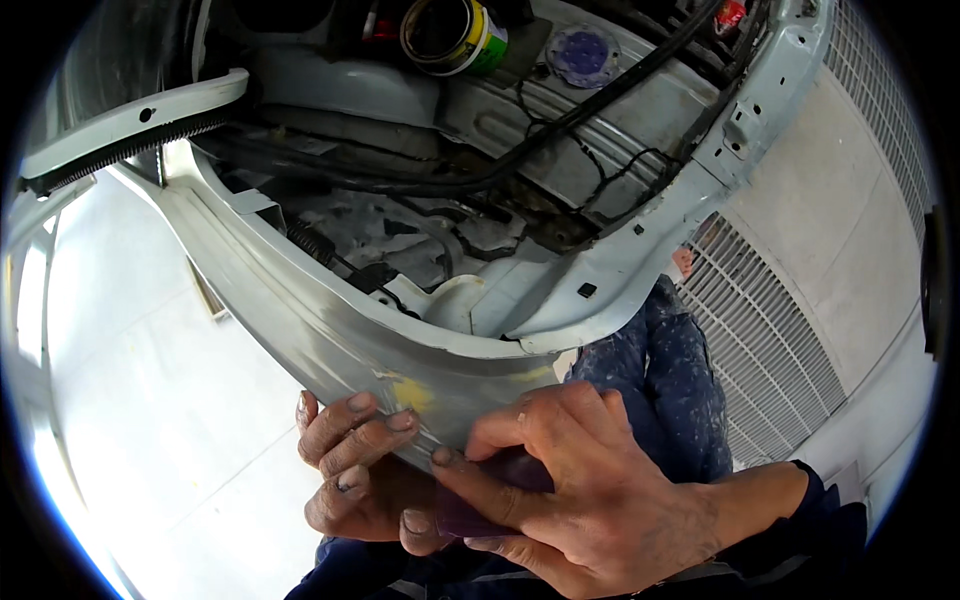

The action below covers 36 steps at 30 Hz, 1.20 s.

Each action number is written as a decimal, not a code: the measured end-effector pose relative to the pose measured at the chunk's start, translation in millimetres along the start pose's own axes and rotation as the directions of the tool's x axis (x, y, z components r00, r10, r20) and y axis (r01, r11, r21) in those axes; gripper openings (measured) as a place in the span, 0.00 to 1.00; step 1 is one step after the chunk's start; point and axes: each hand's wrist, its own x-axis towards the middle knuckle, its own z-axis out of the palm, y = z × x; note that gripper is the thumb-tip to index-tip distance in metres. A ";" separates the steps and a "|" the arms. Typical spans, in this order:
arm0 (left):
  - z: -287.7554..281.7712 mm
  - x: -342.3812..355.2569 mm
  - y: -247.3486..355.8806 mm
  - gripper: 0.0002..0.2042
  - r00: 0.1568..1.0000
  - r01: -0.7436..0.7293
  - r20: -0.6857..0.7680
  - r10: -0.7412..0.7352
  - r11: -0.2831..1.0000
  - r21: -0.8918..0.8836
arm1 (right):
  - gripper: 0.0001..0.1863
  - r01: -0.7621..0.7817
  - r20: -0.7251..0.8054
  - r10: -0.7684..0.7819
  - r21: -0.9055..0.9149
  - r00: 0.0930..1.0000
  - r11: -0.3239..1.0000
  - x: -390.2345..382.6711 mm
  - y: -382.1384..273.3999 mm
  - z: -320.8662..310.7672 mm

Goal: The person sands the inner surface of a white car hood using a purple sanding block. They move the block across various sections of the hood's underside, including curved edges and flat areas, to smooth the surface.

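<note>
My right hand (590, 500) is closed around a dark purple sanding pad (525, 470), its index finger stretched along the top and its thumb below. Beside it, my left hand (365, 475) has loosely bent fingers spread apart, with the thumb lower down next to the pad's left edge. Nothing shows gripped in the left hand; where its palm meets the pad is partly hidden. Just beyond both hands curves a grey and white car body panel (300, 320), with sanded patches and a yellow filler spot (410, 392). Dust coats my fingertips.
Beyond the panel, the open engine bay holds a black hose (420, 187), loose wires and an open tin (440, 35). A purple perforated disc (583, 55) lies farther back. Floor grating (765, 340) runs at the right, near dust-spotted blue trousers (655, 385).
</note>
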 end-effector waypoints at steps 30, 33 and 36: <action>-18.8 -7.2 -13.9 0.17 0.984 -0.122 0.125 0.129 0.991 -0.064 | 0.16 0.047 -0.236 -0.153 -0.403 0.959 0.914 -37.7 34.5 15.5; -14.4 -2.1 -10.9 0.18 0.984 -0.109 0.131 0.122 0.989 -0.099 | 0.16 0.108 -0.188 -0.204 -0.424 0.961 0.899 -21.9 29.5 16.3; -7.1 0.8 -12.9 0.14 0.993 -0.109 0.036 0.112 0.990 -0.090 | 0.15 0.148 -0.104 -0.216 -0.449 0.971 0.881 6.5 23.7 12.9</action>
